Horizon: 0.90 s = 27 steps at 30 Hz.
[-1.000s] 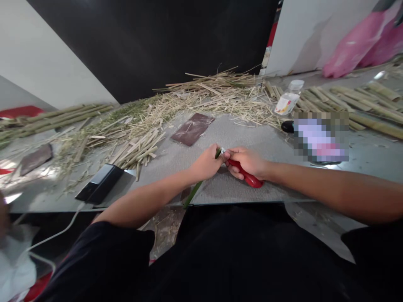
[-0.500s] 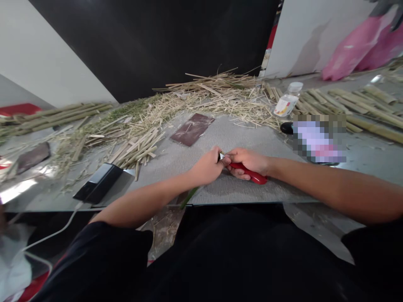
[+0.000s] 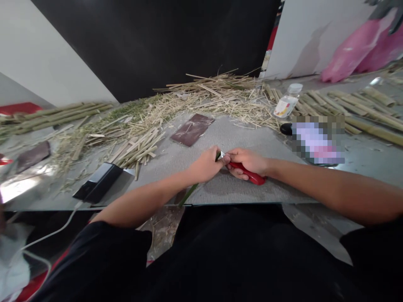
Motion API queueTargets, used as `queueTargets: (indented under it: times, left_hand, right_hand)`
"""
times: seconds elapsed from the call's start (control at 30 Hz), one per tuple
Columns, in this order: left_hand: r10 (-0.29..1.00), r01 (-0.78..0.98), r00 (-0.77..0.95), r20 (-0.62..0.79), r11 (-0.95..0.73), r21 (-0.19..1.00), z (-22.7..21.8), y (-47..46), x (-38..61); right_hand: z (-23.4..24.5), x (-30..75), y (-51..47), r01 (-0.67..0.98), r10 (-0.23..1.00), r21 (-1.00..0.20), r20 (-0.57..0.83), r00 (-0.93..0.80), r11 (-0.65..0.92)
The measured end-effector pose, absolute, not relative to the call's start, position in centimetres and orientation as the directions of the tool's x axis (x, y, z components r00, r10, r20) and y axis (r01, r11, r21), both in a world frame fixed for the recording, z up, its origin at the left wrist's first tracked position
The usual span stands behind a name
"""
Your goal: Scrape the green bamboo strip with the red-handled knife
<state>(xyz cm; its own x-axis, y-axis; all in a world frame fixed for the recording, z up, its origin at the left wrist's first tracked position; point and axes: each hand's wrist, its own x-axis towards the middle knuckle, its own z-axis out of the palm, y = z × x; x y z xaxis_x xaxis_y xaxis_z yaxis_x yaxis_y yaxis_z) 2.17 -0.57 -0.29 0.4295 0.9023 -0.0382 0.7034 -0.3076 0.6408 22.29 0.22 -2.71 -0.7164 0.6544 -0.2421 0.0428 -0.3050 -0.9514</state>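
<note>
My left hand (image 3: 208, 164) is closed around a thin green bamboo strip (image 3: 189, 194), whose lower end slants out below the wrist toward the table's front edge. In my right hand (image 3: 248, 161) is a red-handled knife (image 3: 253, 177), its handle pointing back toward me. A short bright piece of the blade shows between the two hands, close against the strip. Both hands meet at the fingertips, and the fingers hide most of the blade and the strip's upper part. Just beyond them a brown sheet (image 3: 192, 129), dusted with pale powder, lies flat on the grey table (image 3: 252, 133).
Bamboo shavings (image 3: 176, 102) form a heap along the back. Cut strips (image 3: 138, 149) lie left, near a black box-like device (image 3: 99, 183) with a white cable. To the right stand a clear bottle (image 3: 287, 101), a blurred-out phone-like object (image 3: 317, 140) and split bamboo lengths (image 3: 374, 123).
The green strip's lower end shows a little more below my left wrist. Both hands stay nearly in place, with the knife barely shifted.
</note>
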Motion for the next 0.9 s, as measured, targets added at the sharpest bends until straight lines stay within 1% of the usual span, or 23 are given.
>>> queueTargets:
  times: [0.07, 0.13, 0.37, 0.47, 0.67, 0.77, 0.9]
  left_hand:
    - [0.902, 0.709, 0.430, -0.044, -0.307, 0.635, -0.1, -0.7, 2.1]
    - [0.899, 0.709, 0.435, -0.043, -0.313, 0.632, 0.1, -0.8, 2.1]
    - [0.895, 0.695, 0.447, -0.004, -0.344, 0.631, 0.0, -0.8, 2.0]
    - [0.897, 0.711, 0.443, -0.015, -0.341, 0.615, -0.2, -1.1, 2.1]
    - [0.891, 0.714, 0.451, -0.057, -0.322, 0.621, -0.4, -1.7, 2.4]
    - [0.893, 0.693, 0.447, -0.060, -0.303, 0.654, -0.8, -1.5, 2.3]
    - [0.902, 0.680, 0.429, -0.046, -0.289, 0.674, -1.2, -0.9, 2.2]
  right_hand:
    - [-2.8, 22.8, 0.7, 0.066, 0.585, -0.947, -0.247, -0.772, -0.313]
    - [-3.0, 23.0, 1.0, 0.063, 0.557, -0.945, -0.241, -0.795, -0.319]
    - [-3.2, 22.9, 0.9, 0.042, 0.578, -0.947, -0.228, -0.783, -0.318]
    - [-2.9, 23.0, 0.9, 0.049, 0.577, -0.941, -0.245, -0.779, -0.334]
    - [-2.8, 23.2, 1.2, 0.089, 0.512, -0.920, -0.291, -0.808, -0.383]
    - [-2.8, 22.8, 0.7, 0.084, 0.567, -0.928, -0.291, -0.771, -0.363]
    - [-3.0, 21.7, -0.7, 0.027, 0.741, -0.952, -0.254, -0.621, -0.304]
